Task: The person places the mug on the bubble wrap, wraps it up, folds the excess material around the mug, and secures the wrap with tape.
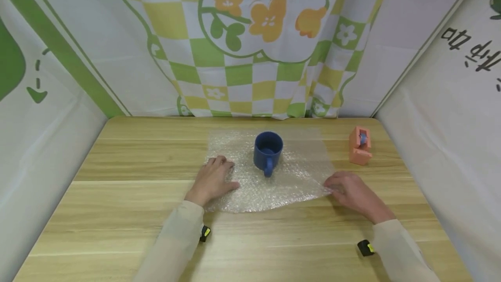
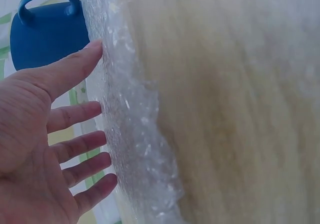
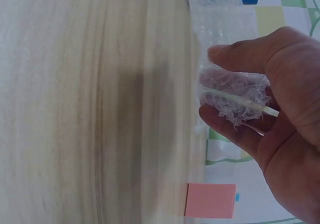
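Note:
A sheet of clear bubble wrap [image 1: 242, 195] lies spread on the wooden table. Upright on it stands a blue mug [image 1: 268, 150], its handle toward me. My left hand [image 1: 213, 181] rests on the sheet's left part, fingers spread and fairly straight; the left wrist view shows its fingertips touching the bubble wrap [image 2: 125, 124] beside the mug [image 2: 50, 34]. At the near right corner my right hand [image 1: 348, 191] pinches the bubble wrap [image 3: 235, 99] between thumb and fingers, and that corner is slightly raised.
A pink tape dispenser [image 1: 359, 146] with a blue roll stands at the back right of the wooden table [image 1: 129, 229]. Behind the table's far edge hangs a checked, flowered curtain [image 1: 242, 73]. White printed cloth walls [image 1: 450, 112] close in both sides.

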Demonstrator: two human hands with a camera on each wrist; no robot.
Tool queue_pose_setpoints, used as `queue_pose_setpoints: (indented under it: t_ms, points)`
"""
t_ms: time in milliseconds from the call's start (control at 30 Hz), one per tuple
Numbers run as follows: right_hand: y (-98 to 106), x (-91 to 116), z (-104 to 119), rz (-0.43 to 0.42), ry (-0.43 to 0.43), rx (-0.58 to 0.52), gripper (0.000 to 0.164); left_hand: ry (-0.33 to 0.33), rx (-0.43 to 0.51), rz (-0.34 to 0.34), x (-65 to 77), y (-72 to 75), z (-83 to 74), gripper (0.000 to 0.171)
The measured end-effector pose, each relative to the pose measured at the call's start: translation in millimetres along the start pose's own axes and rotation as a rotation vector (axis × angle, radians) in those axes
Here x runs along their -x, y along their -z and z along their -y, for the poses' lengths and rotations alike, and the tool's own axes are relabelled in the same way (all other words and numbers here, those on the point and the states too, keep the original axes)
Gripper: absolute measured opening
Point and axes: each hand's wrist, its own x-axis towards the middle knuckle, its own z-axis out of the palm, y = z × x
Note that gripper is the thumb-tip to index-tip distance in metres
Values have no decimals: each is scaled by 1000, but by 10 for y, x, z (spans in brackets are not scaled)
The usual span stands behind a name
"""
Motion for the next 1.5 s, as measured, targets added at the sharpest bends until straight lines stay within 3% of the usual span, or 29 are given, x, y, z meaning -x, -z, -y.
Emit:
queue_pose_setpoints:
  t_ms: [433, 567, 767, 867, 1200, 1500]
  points:
    - [266, 10, 168, 62, -62, 10, 16, 2, -22, 19, 104, -2, -120, 66]
    - [360, -87, 244, 8, -44, 29, 21, 5, -23, 17, 111, 4, -118, 66]
    - [471, -362, 387, -198, 104, 38, 31, 9, -14, 12, 106, 1, -98, 66]
    - [512, -521, 476, -234, 129, 18, 29, 9, -14, 11, 102, -13, -86, 66]
    - [552, -1114, 736, -220, 202, -15, 25, 10, 2, 7, 92, -18, -84, 64]
    - [418, -1578, 858, -214, 252, -35, 18, 1, 10, -6, 81, -29, -99, 64]
